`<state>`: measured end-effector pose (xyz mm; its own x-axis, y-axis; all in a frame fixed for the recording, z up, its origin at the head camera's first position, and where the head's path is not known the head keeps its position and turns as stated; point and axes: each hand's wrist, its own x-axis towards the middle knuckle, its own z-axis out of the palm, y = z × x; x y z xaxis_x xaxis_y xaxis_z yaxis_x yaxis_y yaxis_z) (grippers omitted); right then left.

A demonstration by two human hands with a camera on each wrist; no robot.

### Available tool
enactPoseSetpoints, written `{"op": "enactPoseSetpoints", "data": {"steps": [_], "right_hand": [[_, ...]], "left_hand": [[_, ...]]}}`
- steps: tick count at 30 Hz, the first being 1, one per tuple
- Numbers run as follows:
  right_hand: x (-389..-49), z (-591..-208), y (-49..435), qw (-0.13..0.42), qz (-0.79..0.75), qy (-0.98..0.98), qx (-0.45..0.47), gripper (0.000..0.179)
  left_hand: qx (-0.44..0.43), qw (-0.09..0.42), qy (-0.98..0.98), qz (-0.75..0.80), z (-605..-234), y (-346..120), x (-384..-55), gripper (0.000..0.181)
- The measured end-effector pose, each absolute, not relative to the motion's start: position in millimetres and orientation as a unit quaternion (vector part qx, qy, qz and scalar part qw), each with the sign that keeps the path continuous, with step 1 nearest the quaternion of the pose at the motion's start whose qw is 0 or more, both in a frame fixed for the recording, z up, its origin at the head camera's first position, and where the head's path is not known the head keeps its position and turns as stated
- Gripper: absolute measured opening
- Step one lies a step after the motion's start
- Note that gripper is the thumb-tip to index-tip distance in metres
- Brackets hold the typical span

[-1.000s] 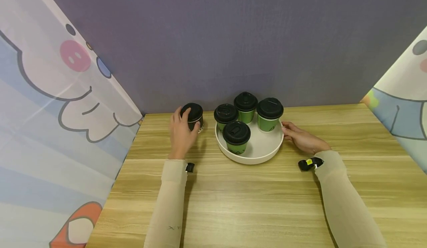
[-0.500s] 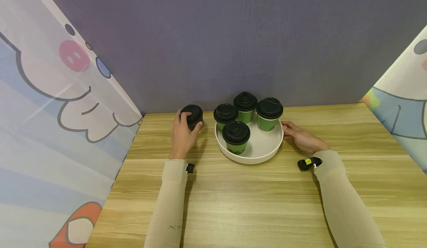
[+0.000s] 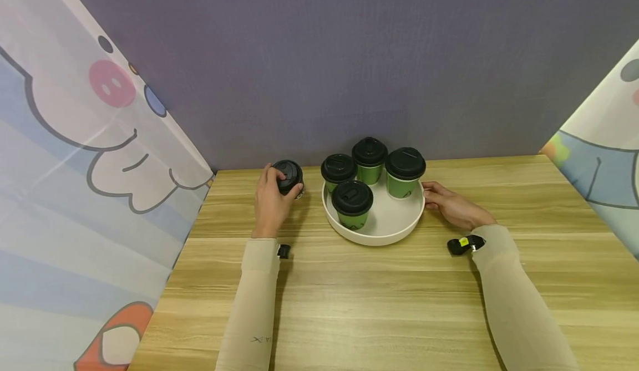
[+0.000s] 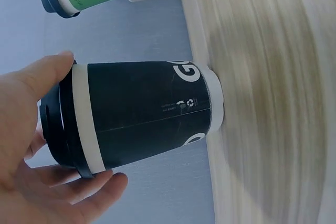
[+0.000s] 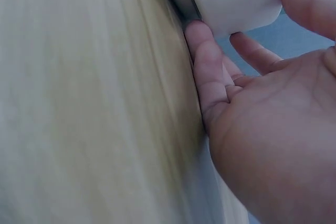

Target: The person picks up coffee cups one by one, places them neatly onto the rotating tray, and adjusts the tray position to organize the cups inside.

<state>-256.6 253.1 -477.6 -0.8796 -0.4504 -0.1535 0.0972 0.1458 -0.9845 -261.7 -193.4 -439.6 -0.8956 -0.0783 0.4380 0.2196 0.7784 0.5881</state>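
My left hand (image 3: 272, 202) holds a black paper coffee cup (image 4: 142, 111) by its black lid (image 3: 288, 176), thumb on one side and fingers on the other. The cup stands upright at the back left of the table, white lettering on its wall. My right hand (image 3: 456, 207) grips the right side of a round white tray (image 3: 371, 240). In the right wrist view the thumb (image 5: 310, 11) is at the tray's upper edge and the other fingers are low against its wall. Several green lidded coffee cups, such as the front one (image 3: 352, 218), stand in the tray.
A grey-purple wall panel (image 3: 319, 71) rises right behind the table (image 3: 369, 304). Cartoon-printed curtains hang at the left (image 3: 60, 193) and the right. The tray stands close to the panel, to the right of the black cup.
The black cup's lid has shifted slightly toward me, and my left fingers have closed in around it. The right hand and the tray have stayed nearly still.
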Motion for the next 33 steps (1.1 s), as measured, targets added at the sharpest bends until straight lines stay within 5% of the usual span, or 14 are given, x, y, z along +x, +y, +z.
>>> {"op": "enactPoseSetpoints", "data": {"steps": [7,13,22,33], "right_hand": [[-256.2,-478.3,254.9,0.22,-0.647,0.717,-0.136,0.05],[-256.7,-480.1,259.1,0.221,-0.659,0.701,-0.158,0.037],[-255.4,-478.6,259.3,0.219,-0.651,0.704,-0.18,0.041],[-255.1,-478.6,260.9,0.229,-0.627,0.727,-0.159,0.059]], "left_hand": [[-0.029,0.213,-0.924,-0.317,-437.5,-196.7,-260.8,0.051],[-0.026,0.22,-0.926,-0.306,-436.1,-198.5,-260.7,0.076],[-0.03,0.188,-0.941,-0.278,-429.9,-199.4,-258.0,0.094],[-0.036,0.194,-0.941,-0.274,-426.3,-197.5,-256.6,0.088]]}}
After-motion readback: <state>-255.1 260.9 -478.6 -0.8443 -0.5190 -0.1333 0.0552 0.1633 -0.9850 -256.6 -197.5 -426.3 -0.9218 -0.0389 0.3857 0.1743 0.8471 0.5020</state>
